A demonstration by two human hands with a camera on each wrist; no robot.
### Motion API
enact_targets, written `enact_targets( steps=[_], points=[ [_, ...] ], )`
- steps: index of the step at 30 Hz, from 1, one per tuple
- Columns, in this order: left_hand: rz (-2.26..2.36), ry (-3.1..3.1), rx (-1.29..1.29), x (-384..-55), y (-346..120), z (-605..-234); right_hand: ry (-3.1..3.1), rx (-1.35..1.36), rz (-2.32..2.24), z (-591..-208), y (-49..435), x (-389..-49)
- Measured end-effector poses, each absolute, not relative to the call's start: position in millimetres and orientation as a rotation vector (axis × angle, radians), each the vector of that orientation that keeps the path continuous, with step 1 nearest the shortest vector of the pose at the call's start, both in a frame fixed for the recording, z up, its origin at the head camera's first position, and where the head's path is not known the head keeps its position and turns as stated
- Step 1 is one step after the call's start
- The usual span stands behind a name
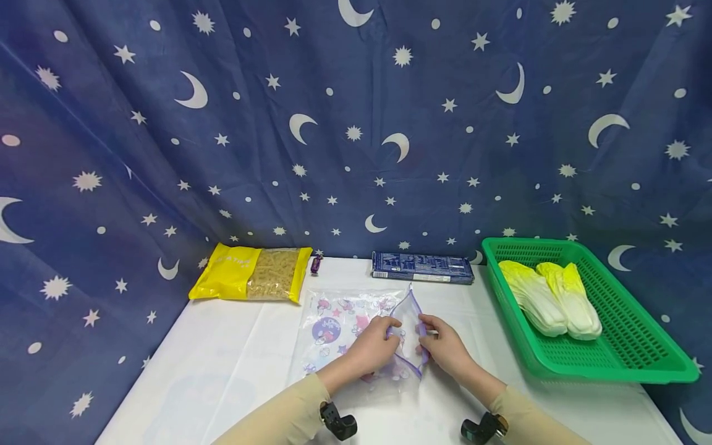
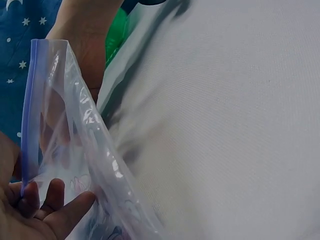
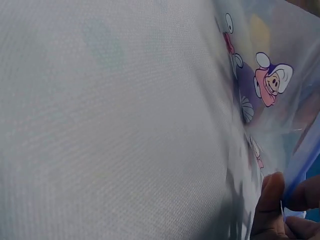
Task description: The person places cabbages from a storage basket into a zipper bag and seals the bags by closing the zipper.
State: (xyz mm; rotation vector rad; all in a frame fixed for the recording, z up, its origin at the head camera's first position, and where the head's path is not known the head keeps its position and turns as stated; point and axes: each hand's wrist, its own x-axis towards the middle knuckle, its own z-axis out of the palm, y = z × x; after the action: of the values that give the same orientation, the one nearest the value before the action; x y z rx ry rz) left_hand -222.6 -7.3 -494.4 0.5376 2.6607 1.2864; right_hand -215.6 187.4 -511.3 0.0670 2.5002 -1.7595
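Lower centre of head frame: left hand (image 1: pixel 372 343) and right hand (image 1: pixel 447 347) pinch opposite purple zip edges (image 1: pixel 410 366) of printed zip-lock bag (image 1: pixel 326 330), edges apart.

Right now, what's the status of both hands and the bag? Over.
Left hand and right hand gripping opposite mouth edges. Plastic bag open, nothing seen blocking its mouth. Blue packet just beyond, green basket off right.

We record a clear bag (image 1: pixel 346 324), purple-edged, printed with pink and purple cartoon figures; a navy curtain (image 1: pixel 356 154) bearing white moons, stars and dots; a green basket (image 1: pixel 628 337); yellow-and-white cabbages (image 1: pixel 534 300); a yellow packet (image 1: pixel 253 273); a dark blue packet (image 1: pixel 421 267); a white table (image 1: pixel 222 352).
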Motion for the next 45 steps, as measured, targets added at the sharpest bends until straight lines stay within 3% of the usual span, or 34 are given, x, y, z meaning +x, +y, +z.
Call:
enact_targets(
  steps=[21,37,45],
  points=[
    [1.407,2.596,0.589,-231,-37,-464,2.726,0.014,-1.672,-490,189,-224],
    [0.916,2.884,0.663,-234,-59,-440,2.981,-0.159,-1.337,-465,195,-220],
    [1.167,2.645,0.634,-232,-60,-442,3.066,-0.232,-1.267,-456,194,-218]
  ],
)
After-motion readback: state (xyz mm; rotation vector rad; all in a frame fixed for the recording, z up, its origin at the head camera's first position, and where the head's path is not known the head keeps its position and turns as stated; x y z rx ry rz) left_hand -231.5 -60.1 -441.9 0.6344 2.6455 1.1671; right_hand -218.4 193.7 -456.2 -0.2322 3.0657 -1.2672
